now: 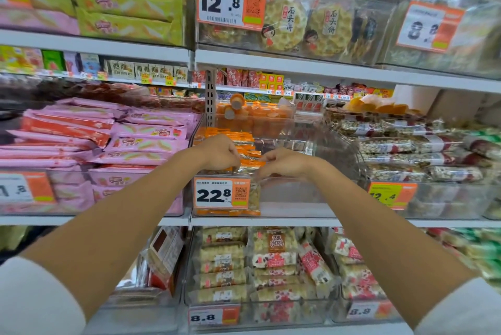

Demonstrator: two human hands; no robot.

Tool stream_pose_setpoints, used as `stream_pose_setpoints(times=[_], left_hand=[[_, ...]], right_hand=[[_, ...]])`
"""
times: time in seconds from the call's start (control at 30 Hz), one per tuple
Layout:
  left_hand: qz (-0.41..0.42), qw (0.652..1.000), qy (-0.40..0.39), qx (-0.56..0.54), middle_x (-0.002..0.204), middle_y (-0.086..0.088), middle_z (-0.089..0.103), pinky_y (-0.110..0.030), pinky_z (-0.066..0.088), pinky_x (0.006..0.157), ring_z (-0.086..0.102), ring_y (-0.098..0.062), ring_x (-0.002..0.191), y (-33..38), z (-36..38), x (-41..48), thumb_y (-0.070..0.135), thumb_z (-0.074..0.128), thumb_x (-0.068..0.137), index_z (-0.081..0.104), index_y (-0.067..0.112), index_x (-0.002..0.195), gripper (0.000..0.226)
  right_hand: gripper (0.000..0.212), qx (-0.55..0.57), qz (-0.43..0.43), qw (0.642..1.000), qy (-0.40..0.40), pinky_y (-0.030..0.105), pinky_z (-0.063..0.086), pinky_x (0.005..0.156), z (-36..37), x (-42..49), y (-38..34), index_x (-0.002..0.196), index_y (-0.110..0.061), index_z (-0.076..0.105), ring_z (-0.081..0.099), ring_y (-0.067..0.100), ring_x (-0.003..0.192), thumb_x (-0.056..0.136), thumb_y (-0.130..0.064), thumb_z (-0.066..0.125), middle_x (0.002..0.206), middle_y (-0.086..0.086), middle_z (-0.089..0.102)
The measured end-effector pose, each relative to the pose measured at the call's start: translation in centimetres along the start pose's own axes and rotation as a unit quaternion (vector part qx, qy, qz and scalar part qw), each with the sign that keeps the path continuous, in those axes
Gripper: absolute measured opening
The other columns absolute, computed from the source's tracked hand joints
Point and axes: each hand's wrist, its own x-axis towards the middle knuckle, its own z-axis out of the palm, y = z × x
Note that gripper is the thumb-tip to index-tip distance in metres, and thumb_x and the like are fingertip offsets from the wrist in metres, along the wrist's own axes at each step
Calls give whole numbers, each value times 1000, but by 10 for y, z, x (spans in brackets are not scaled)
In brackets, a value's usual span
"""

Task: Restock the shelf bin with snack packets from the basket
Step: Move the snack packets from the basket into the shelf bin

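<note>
— How far along am I?
— Partway, I'd judge. Above the 22.8 price tag (214, 193), the clear rigid bin (292, 193) holds stacked orange packets (225, 136). Right of the tag it looks bare (basket out of view).
— My hands?
— Left hand (218, 153) and right hand (284, 165) each pinch an end of one glossy, crinkly flat packet (250, 166), just above the tag.

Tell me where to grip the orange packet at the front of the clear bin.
Pinch the orange packet by its short ends, from above through the open top of the bin. It lies flat, crosswise on the stack, where the left hand and right hand hold it.
</note>
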Motion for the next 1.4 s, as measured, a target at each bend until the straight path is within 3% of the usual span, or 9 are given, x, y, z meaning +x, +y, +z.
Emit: stream_pose_setpoints(times=[0.13, 0.37, 0.47, 0.6, 0.8, 1.0, 1.2, 1.3, 1.4], left_hand=[[-9, 999, 50, 5, 91, 0, 71, -34, 53, 80, 64, -19, 89, -2, 6, -1, 19, 65, 89, 76, 10, 85, 14], [51, 958, 274, -73, 74, 5, 63, -35, 50, 68, 59, -17, 73, 36, 25, -33, 24, 54, 93, 67, 20, 83, 17], [82, 961, 229, -135, 68, -3, 63, -40, 48, 63, 58, -24, 67, 67, 50, -51, 20, 53, 93, 63, 17, 73, 22], [59, 970, 149, -181, 68, -9, 64, -39, 47, 62, 55, -24, 59, 87, 108, -68, 19, 53, 94, 63, 11, 70, 27], [0, 982, 32, -185, 70, -10, 66, -30, 45, 62, 59, -21, 67, 103, 224, -85, 13, 56, 89, 65, 13, 64, 27], [-47, 971, -84, -220, 67, -9, 67, -30, 48, 60, 58, -19, 58, 115, 333, -109, 13, 57, 92, 72, 3, 76, 24], [-95, 951, -179, -232, 77, -11, 67, -26, 52, 61, 60, -15, 64, 103, 426, -140, 12, 62, 92, 71, 0, 86, 16], [-128, 942, -208, -230, 76, -10, 66, -14, 46, 47, 59, -11, 60, 89, 464, -155, 12, 61, 92, 70, -2, 86, 17], [-162, 931, -244, -218, 73, -7, 67, -24, 51, 57, 61, -13, 61, 68, 498, -167, 11, 61, 90, 70, 0, 89, 15]], right_hand=[[31, -48, -23, 993, 110, 28, 54, 75, 0, -7, -1, 90, -8, 68, 63, 17, 82, 84, -38, 73, 94, 4, 66], [9, -36, -184, 915, 356, 35, 49, 70, 10, -47, 12, 89, -9, 65, 58, 20, 73, 91, -17, 62, 80, 6, 64], [14, -13, -200, 899, 390, 44, 51, 65, 22, -75, 29, 81, -6, 65, 59, 34, 68, 91, -14, 58, 71, 16, 62], [18, -8, -153, 905, 397, 46, 52, 60, 39, -109, 73, 76, -11, 64, 59, 32, 63, 92, -18, 59, 66, 14, 63], [32, 40, -37, 910, 411, 32, 42, 53, 69, -173, 168, 59, -27, 55, 51, 17, 50, 87, -13, 60, 54, 0, 57], [22, 66, 71, 913, 397, 49, 54, 58, 96, -228, 273, 75, -8, 64, 60, 35, 59, 92, -20, 58, 64, 17, 62], [16, 96, 188, 907, 365, 48, 57, 62, 138, -263, 375, 76, -11, 63, 61, 26, 55, 92, -13, 59, 63, 6, 63], [12, 105, 251, 904, 330, 48, 58, 66, 164, -268, 421, 77, -18, 62, 60, 24, 58, 88, -16, 60, 67, 8, 66], [15, 99, 302, 904, 287, 39, 55, 65, 190, -269, 454, 87, -7, 68, 61, 23, 60, 89, -16, 56, 79, 17, 71]])
